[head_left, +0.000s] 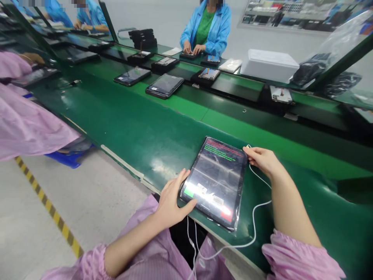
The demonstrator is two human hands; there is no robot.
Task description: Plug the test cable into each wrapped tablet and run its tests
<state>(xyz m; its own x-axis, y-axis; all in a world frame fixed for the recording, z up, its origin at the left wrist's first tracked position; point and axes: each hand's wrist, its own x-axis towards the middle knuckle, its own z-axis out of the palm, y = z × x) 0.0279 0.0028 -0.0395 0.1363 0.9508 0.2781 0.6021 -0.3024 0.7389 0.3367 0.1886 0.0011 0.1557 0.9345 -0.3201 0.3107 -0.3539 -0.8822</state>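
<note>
A black tablet (215, 179) lies face up on the green bench in front of me, with clear film over its screen. Red and green text lines show at its top, and a green and a red block at its bottom. My left hand (175, 202) holds the tablet's lower left side, thumb over the front and fingers along the edge. At the upper right corner, my right hand (260, 158) pinches the plug end of a thin white cable (254, 221); whether it sits inside the tablet is hidden by my fingers. The cable loops down over the bench edge toward my lap.
Two more tablets (164, 85) (132, 76) lie on the bright green strip beyond. Black fixtures (205, 76) holding opened devices line the raised rail. Across it, a person in blue (205, 29) works by a white box (268, 64). A pink sleeve (32, 116) is at left.
</note>
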